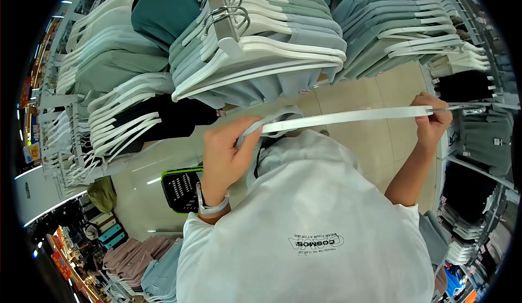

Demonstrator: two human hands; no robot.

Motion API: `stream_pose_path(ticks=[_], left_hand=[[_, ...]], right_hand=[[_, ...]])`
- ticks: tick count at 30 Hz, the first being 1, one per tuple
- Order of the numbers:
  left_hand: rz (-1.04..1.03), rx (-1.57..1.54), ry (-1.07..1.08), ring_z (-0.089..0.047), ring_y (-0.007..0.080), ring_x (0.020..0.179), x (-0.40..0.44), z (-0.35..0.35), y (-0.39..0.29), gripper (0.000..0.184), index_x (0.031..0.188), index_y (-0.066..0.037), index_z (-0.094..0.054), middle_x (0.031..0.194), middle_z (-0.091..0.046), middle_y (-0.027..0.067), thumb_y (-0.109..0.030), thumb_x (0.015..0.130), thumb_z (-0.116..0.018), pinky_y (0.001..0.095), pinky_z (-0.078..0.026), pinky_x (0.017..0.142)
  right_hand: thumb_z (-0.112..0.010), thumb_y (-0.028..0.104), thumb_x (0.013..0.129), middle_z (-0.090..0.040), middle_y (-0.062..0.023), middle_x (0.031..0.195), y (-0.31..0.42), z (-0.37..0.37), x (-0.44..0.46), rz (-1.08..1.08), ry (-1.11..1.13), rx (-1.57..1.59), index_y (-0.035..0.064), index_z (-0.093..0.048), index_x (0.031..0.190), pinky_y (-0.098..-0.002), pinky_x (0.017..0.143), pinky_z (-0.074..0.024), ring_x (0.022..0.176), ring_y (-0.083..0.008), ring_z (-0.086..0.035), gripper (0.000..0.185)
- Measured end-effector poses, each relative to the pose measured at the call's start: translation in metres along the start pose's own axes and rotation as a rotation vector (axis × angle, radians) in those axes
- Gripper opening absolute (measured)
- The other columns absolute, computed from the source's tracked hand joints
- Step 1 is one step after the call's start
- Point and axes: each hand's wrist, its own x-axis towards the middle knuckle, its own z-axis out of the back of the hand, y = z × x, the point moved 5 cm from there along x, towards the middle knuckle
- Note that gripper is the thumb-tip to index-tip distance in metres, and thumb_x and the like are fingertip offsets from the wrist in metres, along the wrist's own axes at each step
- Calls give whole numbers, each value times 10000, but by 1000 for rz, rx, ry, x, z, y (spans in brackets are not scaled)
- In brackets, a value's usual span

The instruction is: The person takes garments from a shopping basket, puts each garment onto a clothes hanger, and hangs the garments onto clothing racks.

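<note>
A white clothes hanger (348, 118) stretches across in front of my chest, between my two hands. My left hand (231, 148), with a band on its wrist, is closed around light grey fabric (283, 119) at the hanger's left end. The fabric loops around that end; its full shape is hidden by the hand. My right hand (433, 119) pinches the hanger at its right side, where the thin metal hook (459, 107) sticks out to the right.
Ahead, a rack arm (224, 25) carries grey-blue garments (321, 36) on white hangers. More hanging clothes (402, 23) stand at the right front, and black ones (174, 118) at the left. A black basket with a green rim (182, 190) is on the tiled floor (133, 205).
</note>
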Motion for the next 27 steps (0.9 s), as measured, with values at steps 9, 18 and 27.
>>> stream_pose_path(ticks=[9, 18, 27], left_hand=[[-412, 281, 17, -449, 250, 437, 11, -2, -39, 145, 714, -46, -590, 579, -442, 73, -129, 825, -631, 339, -349, 413], [-235, 507, -51, -462, 279, 405, 8, -8, -52, 305, 616, -61, -522, 503, -482, 80, -201, 871, -615, 355, -349, 381], [-98, 425, 15, -480, 314, 435, 14, -22, -52, 359, 622, -52, -554, 522, -517, 114, -263, 913, -551, 382, -363, 417]], right_hand=[[-800, 229, 682, -505, -6, 560, -18, -75, -13, -115, 31, 138, -11, -628, 716, -232, 436, -272, 480, -72, -409, 297], [-792, 162, 679, -484, -6, 541, 7, -97, -7, -108, 21, 147, -13, -633, 721, -226, 432, -290, 482, -69, -410, 239], [-746, 161, 716, -537, -34, 627, 14, -131, -11, -261, 155, 154, -15, -577, 696, -272, 489, -321, 530, -126, -441, 245]])
